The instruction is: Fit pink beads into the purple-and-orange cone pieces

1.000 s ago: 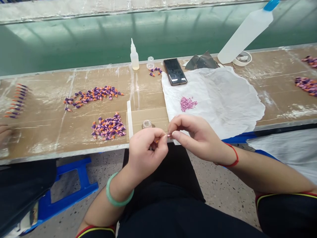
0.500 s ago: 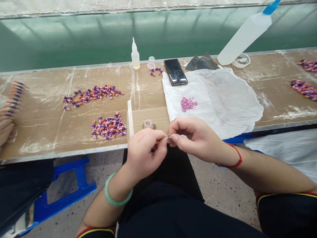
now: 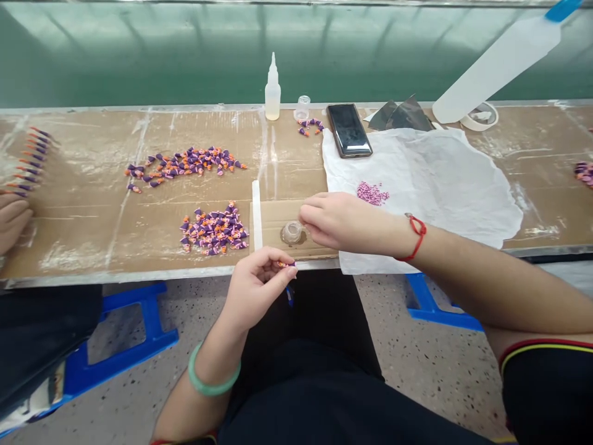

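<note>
Hands are moving apart: left hand (image 3: 254, 292) is pinching a small purple-and-orange cone bead (image 3: 286, 264) at the fingertips, while right hand (image 3: 345, 219), half open and apparently empty, is reaching over a small clear glass jar (image 3: 293, 232) on a brown cardboard sheet (image 3: 273, 217).

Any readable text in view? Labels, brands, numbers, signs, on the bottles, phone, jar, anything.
Nothing can be read in this view.
Smartphone: dark screen, no legible text.
Small dropper bottle: no legible label.
Large plastic squeeze bottle with blue cap: no legible marking.
Small glass jar: no legible marking.
</note>
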`<state>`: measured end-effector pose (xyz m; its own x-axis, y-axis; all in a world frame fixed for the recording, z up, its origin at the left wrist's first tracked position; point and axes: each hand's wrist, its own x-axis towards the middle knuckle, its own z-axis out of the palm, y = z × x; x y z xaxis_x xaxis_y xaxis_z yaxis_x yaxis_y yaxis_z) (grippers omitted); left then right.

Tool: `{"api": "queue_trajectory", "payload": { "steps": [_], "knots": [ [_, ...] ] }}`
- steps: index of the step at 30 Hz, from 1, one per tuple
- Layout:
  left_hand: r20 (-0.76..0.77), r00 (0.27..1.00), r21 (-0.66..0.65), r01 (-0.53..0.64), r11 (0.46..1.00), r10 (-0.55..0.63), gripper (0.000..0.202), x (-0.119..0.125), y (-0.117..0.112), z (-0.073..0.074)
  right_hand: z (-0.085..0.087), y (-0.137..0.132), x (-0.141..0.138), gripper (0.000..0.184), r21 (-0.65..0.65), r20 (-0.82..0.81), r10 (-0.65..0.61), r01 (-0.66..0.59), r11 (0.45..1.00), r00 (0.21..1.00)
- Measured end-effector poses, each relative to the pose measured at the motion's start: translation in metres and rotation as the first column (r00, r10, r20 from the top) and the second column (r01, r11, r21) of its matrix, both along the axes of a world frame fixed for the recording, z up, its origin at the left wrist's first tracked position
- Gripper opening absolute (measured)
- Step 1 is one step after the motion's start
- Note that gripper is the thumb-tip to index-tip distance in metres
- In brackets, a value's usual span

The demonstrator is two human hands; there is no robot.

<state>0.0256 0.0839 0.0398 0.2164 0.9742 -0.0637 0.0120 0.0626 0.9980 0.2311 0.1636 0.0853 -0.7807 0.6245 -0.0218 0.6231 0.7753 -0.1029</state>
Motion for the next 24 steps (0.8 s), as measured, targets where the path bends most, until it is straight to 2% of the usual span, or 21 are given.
{"api": "queue_trajectory", "payload": {
  "steps": [4, 11, 14, 17, 19, 22, 23, 24],
  "knots": [
    [0.032, 0.999, -0.064, -0.026, 0.998, 0.028, 0.014, -0.001, 0.0, -0.004, 0.002, 0.008, -0.009, 0.014, 0.014, 0.109, 0.049, -0.051, 0.999, 0.993],
    [0.079, 0.996, -0.068, -0.037, 0.997, 0.042, 0.013, -0.002, 0.002, -0.008, 0.001, 0.014, -0.016, 0.012, 0.014, 0.152, 0.103, -0.106, 0.994, 0.983],
    [0.14, 0.988, -0.06, -0.064, 0.996, 0.071, 0.014, -0.001, 0.003, -0.008, 0.005, 0.013, -0.014, 0.016, -0.024, 0.058, 0.08, -0.079, 0.997, 0.995],
    [0.258, 0.955, -0.044, -0.14, 0.989, 0.147, 0.02, 0.001, 0.003, -0.005, 0.01, 0.005, -0.012, 0.017, -0.178, -0.21, -0.004, -0.034, 0.983, 0.978],
    [0.33, 0.925, -0.034, -0.185, 0.982, 0.186, 0.025, 0.003, 0.002, -0.001, 0.015, -0.005, -0.011, 0.016, -0.399, -0.399, -0.145, -0.029, 0.917, 0.905],
    [0.37, 0.905, -0.013, -0.222, 0.975, 0.211, 0.03, 0.006, -0.001, 0.007, 0.02, -0.022, -0.012, 0.014, -0.716, -0.505, -0.426, -0.089, 0.692, 0.751],
    [0.372, 0.902, -0.003, -0.232, 0.973, 0.217, 0.031, 0.008, -0.002, 0.009, 0.021, -0.027, -0.013, 0.014, -0.769, -0.506, -0.49, -0.114, 0.629, 0.71],
    [0.378, 0.898, 0.01, -0.246, 0.969, 0.224, 0.031, 0.009, -0.003, 0.011, 0.023, -0.032, -0.014, 0.015, -0.797, -0.505, -0.528, -0.132, 0.59, 0.683]
  ]
}}
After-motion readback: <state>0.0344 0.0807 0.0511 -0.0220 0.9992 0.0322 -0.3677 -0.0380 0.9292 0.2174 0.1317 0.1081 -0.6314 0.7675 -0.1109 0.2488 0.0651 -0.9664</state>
